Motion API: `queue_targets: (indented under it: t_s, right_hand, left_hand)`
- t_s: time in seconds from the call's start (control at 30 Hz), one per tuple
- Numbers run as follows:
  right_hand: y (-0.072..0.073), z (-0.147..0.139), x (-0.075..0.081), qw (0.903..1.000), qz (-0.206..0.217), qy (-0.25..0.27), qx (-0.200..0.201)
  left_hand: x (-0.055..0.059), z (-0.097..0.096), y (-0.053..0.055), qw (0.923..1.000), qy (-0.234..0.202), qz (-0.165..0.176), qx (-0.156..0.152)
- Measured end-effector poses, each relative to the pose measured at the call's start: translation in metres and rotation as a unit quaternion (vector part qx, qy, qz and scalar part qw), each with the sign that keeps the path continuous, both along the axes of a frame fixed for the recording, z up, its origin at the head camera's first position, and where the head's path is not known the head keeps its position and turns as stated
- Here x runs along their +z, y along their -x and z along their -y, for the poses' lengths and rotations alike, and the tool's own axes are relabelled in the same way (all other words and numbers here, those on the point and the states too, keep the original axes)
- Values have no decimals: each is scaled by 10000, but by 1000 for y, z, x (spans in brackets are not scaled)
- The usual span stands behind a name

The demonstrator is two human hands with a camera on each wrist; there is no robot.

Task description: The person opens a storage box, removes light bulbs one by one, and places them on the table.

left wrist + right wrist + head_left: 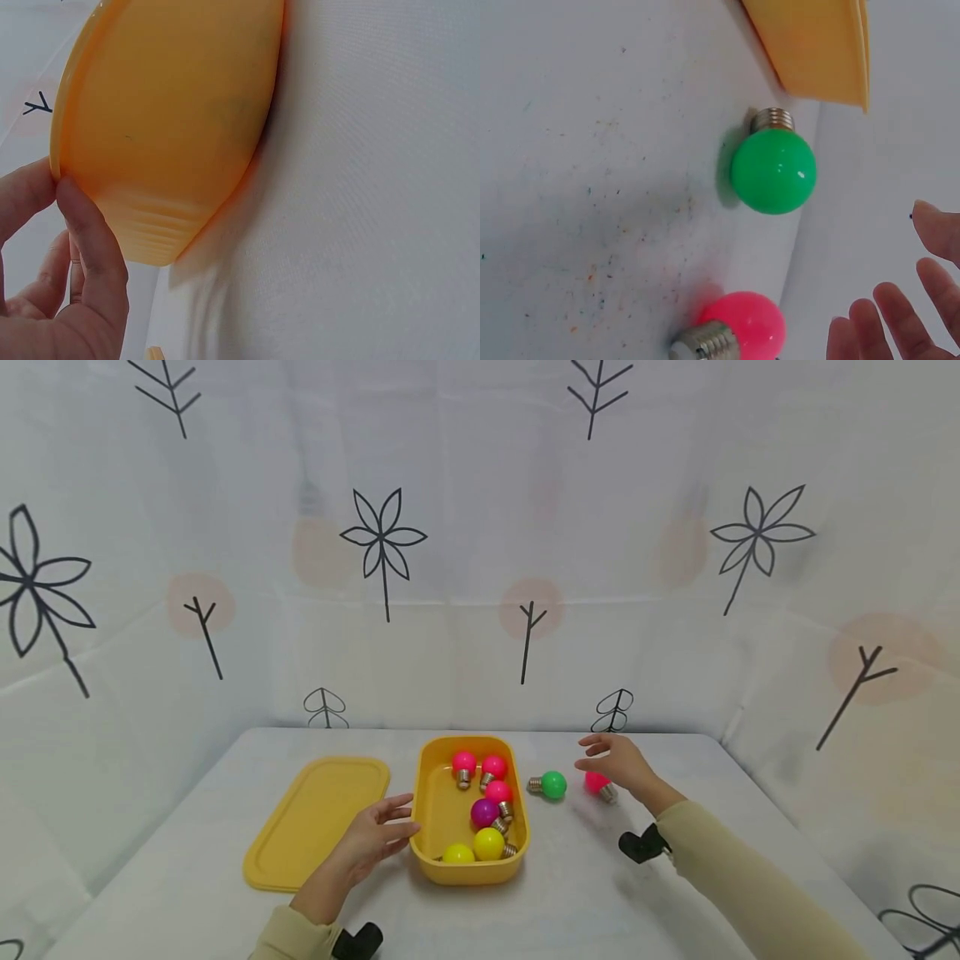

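Currently the left hand (pixel 369 837) pinches the tub (pixel 480 873) by its rim; the right hand (pixel 619 763), fingers spread, holding nothing, hovers by a pink bulb (pixel 596 782) on the counter (pixel 570 902)

white backdrop (pixel 457 468), lightly creased, behind and on both sides; printed black flowers (pixel 382 536), twigs (pixel 527 643), peach dots (pixel 682 556). white table (pixel 562 906) in front, tiny coloured specks (pixel 590 277) on top. soft light, faint shadows.
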State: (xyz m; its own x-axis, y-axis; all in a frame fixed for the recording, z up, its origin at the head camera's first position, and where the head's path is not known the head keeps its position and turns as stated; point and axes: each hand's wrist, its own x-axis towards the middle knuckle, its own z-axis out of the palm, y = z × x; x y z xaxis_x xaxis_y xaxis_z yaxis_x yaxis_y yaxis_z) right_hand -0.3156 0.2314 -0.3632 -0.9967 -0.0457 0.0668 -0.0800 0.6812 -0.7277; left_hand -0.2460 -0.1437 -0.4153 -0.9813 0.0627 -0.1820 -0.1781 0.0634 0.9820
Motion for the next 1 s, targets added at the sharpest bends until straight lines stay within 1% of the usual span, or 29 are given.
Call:
queue_targets:
  t_s: [0.13, 0.33, 0.6, 0.67, 0.83, 1.0]
  right_hand:
    - [3, 8, 3, 10000, 0, 9, 30]
    - [5, 27, 9, 9999, 37, 61, 71]
    - [8, 49, 16, 9995, 115, 147, 261]
    - [8, 55, 18, 9991, 95, 157, 373]
    - [9, 69, 21, 9972, 184, 397, 604]
    - [11, 84, 21, 9952, 299, 600, 712]
  left_hand:
    - [0, 0, -1, 10000, 46, 4, 23]
    - [1, 0, -2, 9999, 104, 6, 69]
    - [0, -1, 0, 9998, 143, 47, 100]
    - [-1, -1, 0, 9999, 133, 41, 85]
    - [-1, -1, -1, 9999, 111, 52, 53]
    - [1, -1, -1, 10000, 76, 33, 41]
